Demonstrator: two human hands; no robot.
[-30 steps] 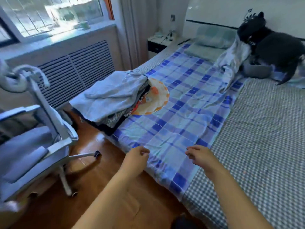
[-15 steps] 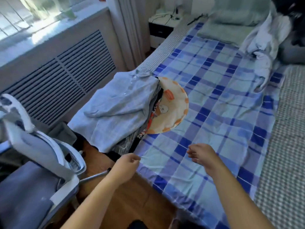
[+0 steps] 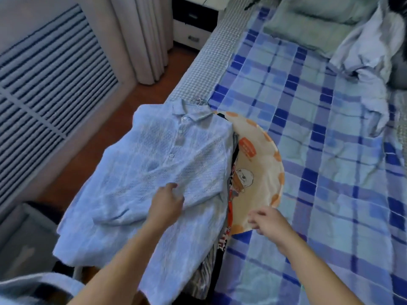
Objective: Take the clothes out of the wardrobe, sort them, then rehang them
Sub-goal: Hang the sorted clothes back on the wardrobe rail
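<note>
A light blue knitted button shirt [image 3: 167,155] lies on top of a pile of clothes at the left edge of the bed, with a hanger hook [image 3: 199,101] showing at its collar. Darker and striped garments [image 3: 207,274] stick out beneath it. My left hand [image 3: 166,203] lies on the shirt's lower right part, its fingers curled into the fabric. My right hand [image 3: 267,219] hovers with loosely bent fingers, holding nothing, over the near rim of a round orange-dotted cartoon piece [image 3: 257,168] that lies partly under the pile.
The bed carries a blue plaid sheet [image 3: 319,172], a green pillow [image 3: 312,16] and crumpled white bedding [image 3: 370,53] at the far right. A slatted radiator cover [image 3: 44,73], a curtain [image 3: 143,36] and a nightstand [image 3: 193,23] line the left wall beyond a wooden floor strip.
I have stepped closer and looked down on the pile. My left hand moved forward onto the blue shirt, and my right hand moved up to the round piece's edge.
</note>
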